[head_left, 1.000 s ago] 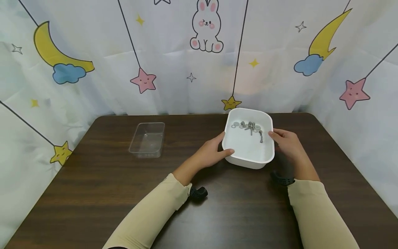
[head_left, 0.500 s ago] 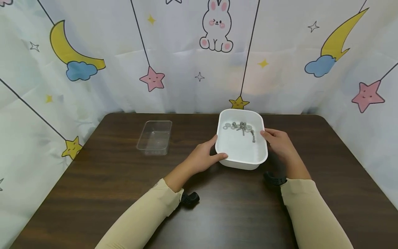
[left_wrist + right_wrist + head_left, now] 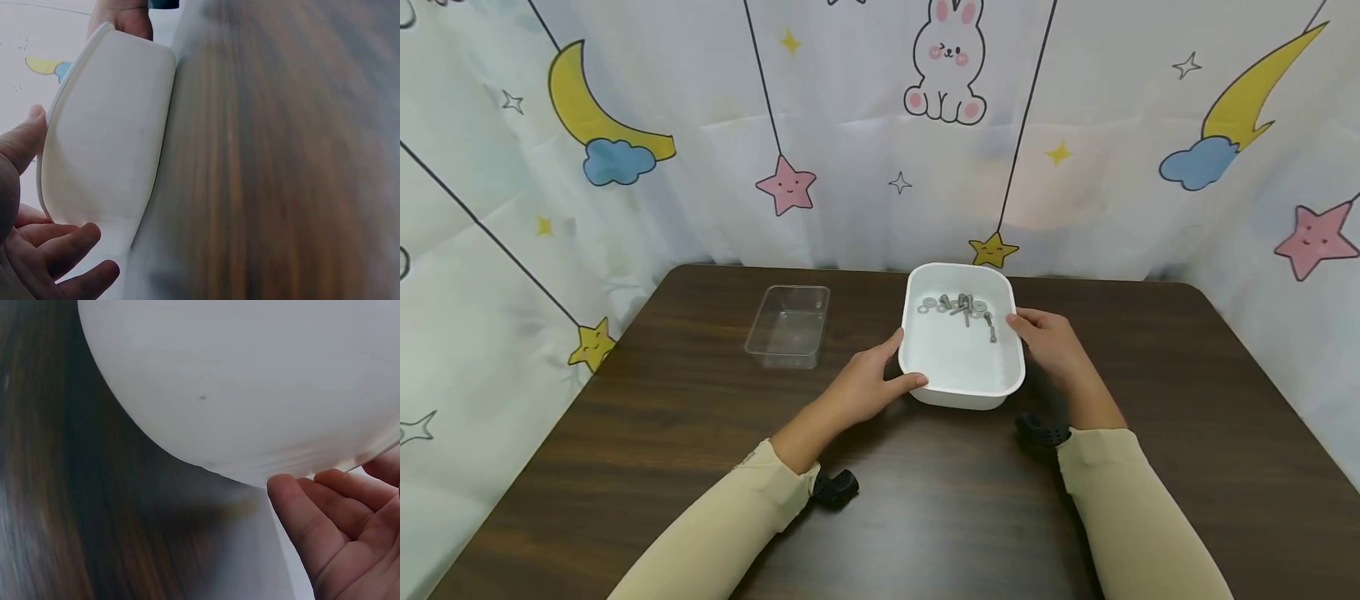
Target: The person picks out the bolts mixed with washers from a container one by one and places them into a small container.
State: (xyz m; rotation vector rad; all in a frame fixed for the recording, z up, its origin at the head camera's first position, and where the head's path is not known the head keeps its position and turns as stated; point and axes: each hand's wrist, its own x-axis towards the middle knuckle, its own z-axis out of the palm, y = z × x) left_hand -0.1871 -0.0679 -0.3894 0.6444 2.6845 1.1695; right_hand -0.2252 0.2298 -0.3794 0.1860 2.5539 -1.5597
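A white plastic basin (image 3: 961, 367) is in the middle of the head view, near the table's far edge. In its far half lie several metal bolts (image 3: 967, 305) and flat washers (image 3: 929, 302). My left hand (image 3: 865, 388) holds the basin's left side, with the thumb at the rim and fingers (image 3: 67, 249) along the outer wall. On the opposite side my right hand (image 3: 1051, 347) grips the wall, its thumb at the rim and its fingers (image 3: 299, 515) against the outside. Whether the basin's base touches the table, I cannot tell.
A clear plastic box (image 3: 786, 360) stands left of the basin on the dark wood table (image 3: 700, 450). Behind the table hangs a white curtain (image 3: 865, 100) printed with stars, moons and a rabbit.
Both hands have moved left together with the basin, bringing it closer to the clear box. The head view has also turned a little to the left. The bolts and washers keep their arrangement.
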